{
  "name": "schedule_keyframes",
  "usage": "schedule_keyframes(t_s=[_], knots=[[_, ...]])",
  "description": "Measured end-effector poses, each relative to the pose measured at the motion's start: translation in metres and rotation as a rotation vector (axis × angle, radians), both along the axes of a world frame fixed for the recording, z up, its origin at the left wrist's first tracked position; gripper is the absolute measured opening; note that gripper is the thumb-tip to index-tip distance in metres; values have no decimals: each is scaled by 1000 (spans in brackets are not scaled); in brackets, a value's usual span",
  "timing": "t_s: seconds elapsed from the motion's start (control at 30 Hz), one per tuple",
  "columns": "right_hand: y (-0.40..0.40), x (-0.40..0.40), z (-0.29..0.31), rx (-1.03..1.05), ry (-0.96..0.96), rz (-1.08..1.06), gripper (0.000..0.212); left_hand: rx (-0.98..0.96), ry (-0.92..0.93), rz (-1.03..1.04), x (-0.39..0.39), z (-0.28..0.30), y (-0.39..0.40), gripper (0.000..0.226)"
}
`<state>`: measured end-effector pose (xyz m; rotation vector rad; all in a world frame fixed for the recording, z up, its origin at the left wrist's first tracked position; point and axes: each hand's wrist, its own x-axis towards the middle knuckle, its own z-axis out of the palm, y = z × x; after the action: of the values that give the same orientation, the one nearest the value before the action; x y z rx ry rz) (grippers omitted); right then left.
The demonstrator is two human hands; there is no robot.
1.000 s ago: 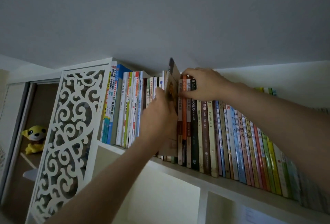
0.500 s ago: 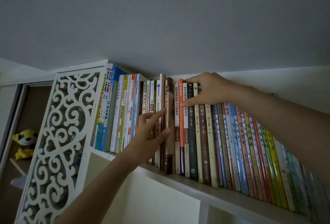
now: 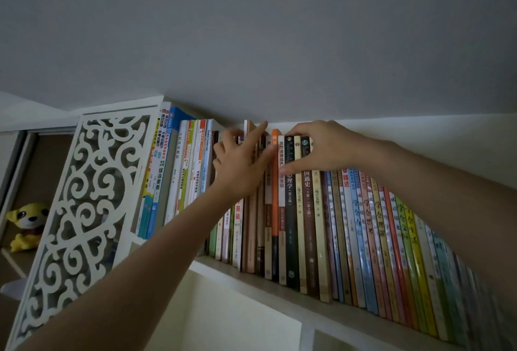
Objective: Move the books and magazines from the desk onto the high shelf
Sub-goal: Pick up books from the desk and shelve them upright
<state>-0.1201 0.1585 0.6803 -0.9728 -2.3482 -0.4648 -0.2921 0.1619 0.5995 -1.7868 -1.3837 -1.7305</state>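
Note:
A long row of upright books fills the high shelf (image 3: 279, 292) just under the ceiling. My left hand (image 3: 240, 163) lies flat with fingers spread against the upper spines near the middle of the row, over a brown book (image 3: 252, 236) standing flush with its neighbours. Its index finger points up beside an orange-spined book (image 3: 275, 205). My right hand (image 3: 316, 149) curls over the tops of the dark and cream books (image 3: 291, 224) just right of the orange one, thumb pressed on their spines. The desk is out of view.
A white carved fretwork panel (image 3: 84, 197) closes the shelf's left end. Behind it a yellow plush toy (image 3: 26, 224) sits in a brown compartment. The ceiling (image 3: 251, 29) hangs close above the book tops. Pale open compartments (image 3: 237, 317) lie under the shelf.
A second ago my left hand was sliding a book into a gap that my right hand held apart. That book now stands in the row, and my left hand has moved up its spine.

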Motion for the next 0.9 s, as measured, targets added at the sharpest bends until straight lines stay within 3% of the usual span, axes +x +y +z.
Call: schedule_keyframes(t_s=[0.17,0.27,0.4,0.5,0.67,0.83,0.9], knots=[[4,1,-2,10,34,21,64,-74,23,94,7,16,2,42],[3,0,-1,-8,38,26,63,-77,13,0,4,14,-2,41],[2,1,-2,-37,65,46,60,102,-92,-143,2,4,-13,55],[2,0,-2,-42,68,58,58,119,-253,-278,16,-11,-12,61],[2,1,-6,-56,65,69,60,110,-295,-116,47,-40,-10,29],[0,1,-8,-66,64,85,52,175,-295,-90,37,-37,-33,19],[0,0,-7,-57,52,60,60,233,-329,-77,28,-35,-49,18]])
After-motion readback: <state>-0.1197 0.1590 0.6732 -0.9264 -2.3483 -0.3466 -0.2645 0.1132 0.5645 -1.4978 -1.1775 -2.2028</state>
